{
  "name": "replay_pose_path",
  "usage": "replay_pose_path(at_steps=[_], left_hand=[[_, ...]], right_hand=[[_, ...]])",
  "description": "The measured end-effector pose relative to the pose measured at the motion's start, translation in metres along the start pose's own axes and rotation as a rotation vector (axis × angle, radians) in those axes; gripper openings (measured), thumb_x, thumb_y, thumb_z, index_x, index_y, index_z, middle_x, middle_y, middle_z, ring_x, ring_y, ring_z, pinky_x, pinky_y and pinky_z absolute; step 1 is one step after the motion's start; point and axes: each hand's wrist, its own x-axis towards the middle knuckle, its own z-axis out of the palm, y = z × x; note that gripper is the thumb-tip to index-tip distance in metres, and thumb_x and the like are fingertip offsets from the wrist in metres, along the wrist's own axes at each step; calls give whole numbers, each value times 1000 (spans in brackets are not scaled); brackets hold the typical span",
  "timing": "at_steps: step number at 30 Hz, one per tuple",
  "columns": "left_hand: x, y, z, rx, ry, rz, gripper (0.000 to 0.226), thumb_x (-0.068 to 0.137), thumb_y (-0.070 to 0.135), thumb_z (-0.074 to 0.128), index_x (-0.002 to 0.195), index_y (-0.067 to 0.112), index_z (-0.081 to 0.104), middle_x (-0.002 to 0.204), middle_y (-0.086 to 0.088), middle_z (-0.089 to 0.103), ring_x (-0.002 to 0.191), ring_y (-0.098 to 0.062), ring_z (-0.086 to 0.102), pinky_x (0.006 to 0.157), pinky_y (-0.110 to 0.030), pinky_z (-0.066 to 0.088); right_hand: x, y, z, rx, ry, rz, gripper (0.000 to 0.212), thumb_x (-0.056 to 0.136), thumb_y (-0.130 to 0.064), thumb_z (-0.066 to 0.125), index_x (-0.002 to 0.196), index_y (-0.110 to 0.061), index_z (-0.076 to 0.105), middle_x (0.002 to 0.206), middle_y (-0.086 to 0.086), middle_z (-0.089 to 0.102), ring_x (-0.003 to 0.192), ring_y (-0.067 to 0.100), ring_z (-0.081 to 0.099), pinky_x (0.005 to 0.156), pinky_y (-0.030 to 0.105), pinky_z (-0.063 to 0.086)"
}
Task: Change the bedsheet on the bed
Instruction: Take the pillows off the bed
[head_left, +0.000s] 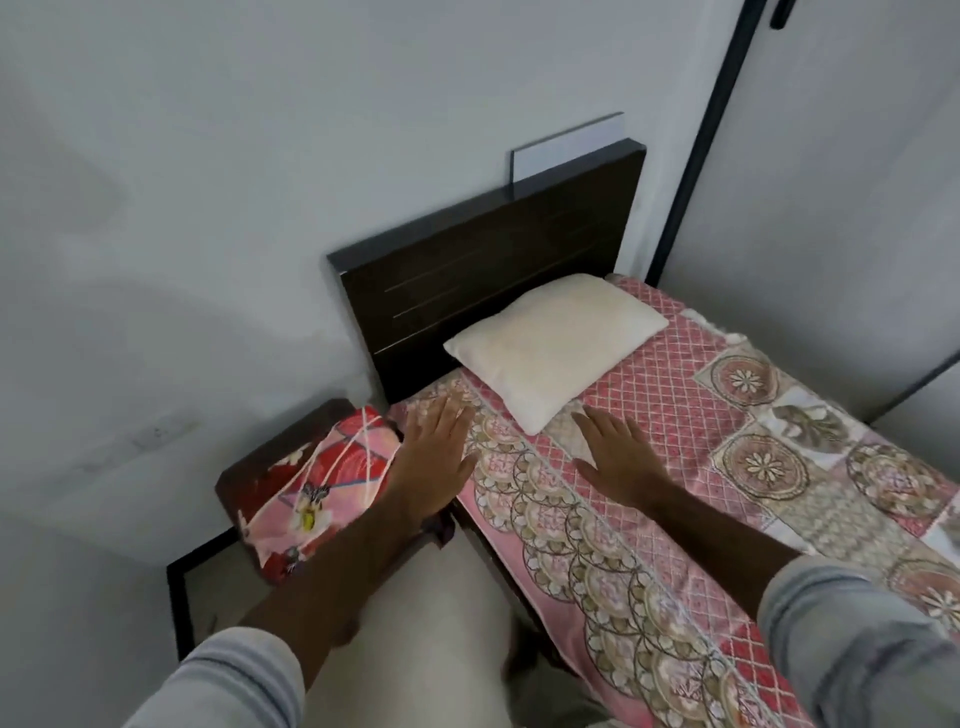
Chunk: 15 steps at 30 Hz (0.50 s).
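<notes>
Both hands were held flat with fingers straight and spread, palms down over the bedsheet (649, 519) near the head end of the bed, gripping nothing. The left hand (436, 452) hovered at the near corner by the headboard (488, 280), the right hand (618, 457) just beside the pillow's near corner, probably because that end is where the sheet would be freed first; whether either palm actually touched the cloth could not be told. The pink patterned sheet was spread over the mattress and hung down the near side edge, so it looked not yet stripped. The cream pillow (556, 348) lay on the sheet against the headboard and would likely need lifting off beforehand. A folded red floral cloth (322, 483), seemingly the replacement, sat on the side table (234, 478) just beside the bed's head corner, within easy reach.
</notes>
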Motion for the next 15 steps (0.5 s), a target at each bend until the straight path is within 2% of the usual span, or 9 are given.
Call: replay_pose_path(at_steps=[3,8,12,15], left_hand=[[57,-20,19,-18,-45,32,63,103,46,46,156,14,34,165,-15,25,155,-35,14,123,-61,11],[163,-51,52,37,-172,104,64,105,47,38,160,19,22,170,-12,5,157,-31,-2,124,-56,-1],[271,-73,81,79,-228,201,65,104,45,39,161,17,22,170,-11,-2,157,-32,-3,123,-56,-1],[346,-82,97,91,-279,212,65,104,44,40,161,16,22,170,-12,-2,156,-35,-3,123,-58,3]], right_hand=[[53,19,16,36,-42,61,73,100,-44,49,157,-15,16,165,10,14,152,30,16,122,54,13],[144,60,51,120,-126,185,73,99,-46,50,156,-15,17,166,10,14,152,30,14,122,52,10],[207,98,80,201,-192,304,72,98,-47,50,155,-15,19,165,10,17,151,30,16,122,54,14],[248,126,98,256,-204,397,72,96,-48,52,153,-14,23,161,10,25,148,30,26,120,52,24]])
